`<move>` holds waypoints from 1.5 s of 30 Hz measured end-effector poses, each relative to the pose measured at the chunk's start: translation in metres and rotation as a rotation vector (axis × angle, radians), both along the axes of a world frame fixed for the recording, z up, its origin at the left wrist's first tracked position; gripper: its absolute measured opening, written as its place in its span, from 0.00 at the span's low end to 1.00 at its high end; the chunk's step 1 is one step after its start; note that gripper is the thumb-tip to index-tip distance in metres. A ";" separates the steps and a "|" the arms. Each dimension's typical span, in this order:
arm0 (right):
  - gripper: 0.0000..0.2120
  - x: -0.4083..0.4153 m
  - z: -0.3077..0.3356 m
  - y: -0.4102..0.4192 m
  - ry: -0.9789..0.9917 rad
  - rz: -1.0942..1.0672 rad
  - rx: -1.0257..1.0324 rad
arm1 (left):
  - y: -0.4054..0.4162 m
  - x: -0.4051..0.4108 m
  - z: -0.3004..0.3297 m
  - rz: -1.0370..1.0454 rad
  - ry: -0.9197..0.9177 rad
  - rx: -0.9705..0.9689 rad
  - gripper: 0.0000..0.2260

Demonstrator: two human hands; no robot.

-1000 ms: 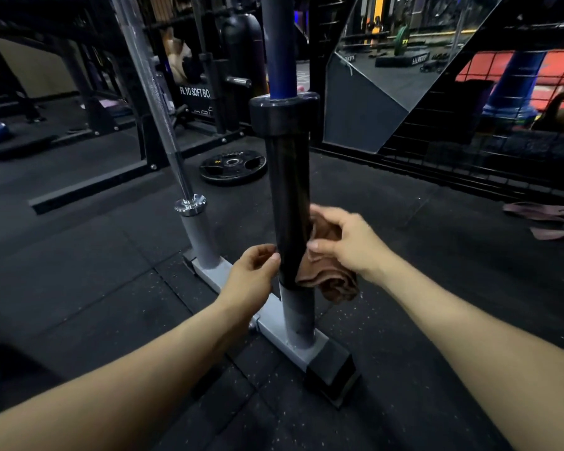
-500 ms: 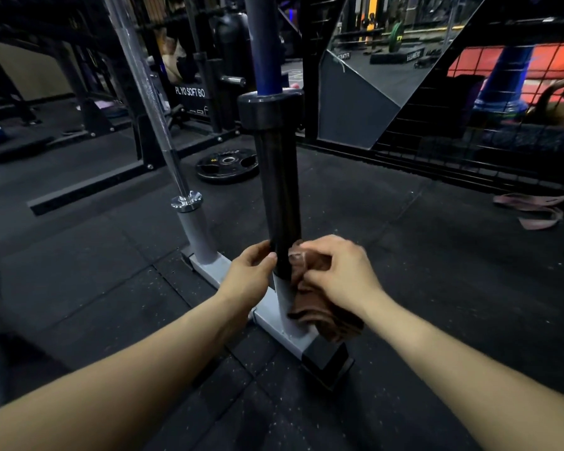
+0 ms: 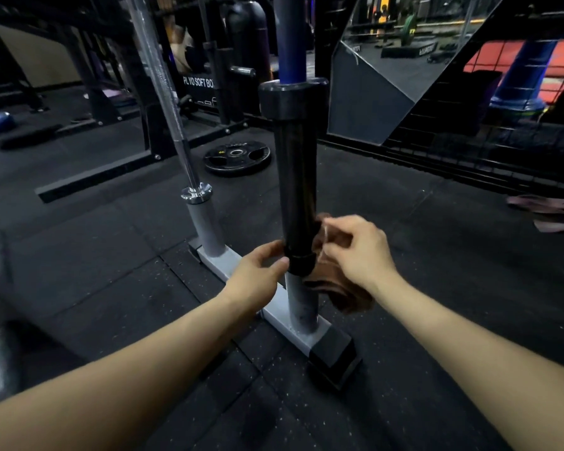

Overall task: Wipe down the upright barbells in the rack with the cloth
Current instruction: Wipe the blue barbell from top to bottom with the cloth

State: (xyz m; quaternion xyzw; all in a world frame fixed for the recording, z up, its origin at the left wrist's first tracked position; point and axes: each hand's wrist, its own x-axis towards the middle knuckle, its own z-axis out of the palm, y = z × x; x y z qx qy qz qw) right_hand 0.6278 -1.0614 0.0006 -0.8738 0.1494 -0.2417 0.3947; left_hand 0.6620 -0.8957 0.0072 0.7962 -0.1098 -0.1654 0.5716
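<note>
Near barbell [image 3: 296, 177] is seen upright in the grey floor rack [image 3: 284, 315], black sleeve below a thick collar, blue shaft above. Its lower end is seated in the near grey tube of the rack. Brown cloth [image 3: 337, 288] is held against the right side of the sleeve, just above the tube, by the right hand [image 3: 358, 252]; thumb and fingers are curled and pinched on the cloth, folds hanging below the palm. Left hand [image 3: 258, 271] is set at the left side of the sleeve's bottom end, fingers curled part-way round it, thumb tip touching.

Against half a second ago: both hands are found at much the same low height on the sleeve; the cloth is bunched more loosely, with more of it hanging.

Second barbell [image 3: 163, 102], chrome, stands in the far tube, leaning left. A weight plate [image 3: 236, 156] lies flat on the floor beyond.
</note>
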 end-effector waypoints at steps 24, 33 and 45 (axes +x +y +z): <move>0.24 -0.091 0.143 -0.028 0.249 0.007 0.291 | -0.054 -0.066 0.147 0.149 0.347 0.206 0.15; 0.24 -0.152 0.328 -0.066 0.355 -0.102 0.335 | -0.094 -0.091 0.319 0.019 0.390 0.156 0.13; 0.25 -0.162 0.600 -0.143 0.349 -0.197 0.220 | -0.171 -0.070 0.590 -0.158 0.313 0.010 0.06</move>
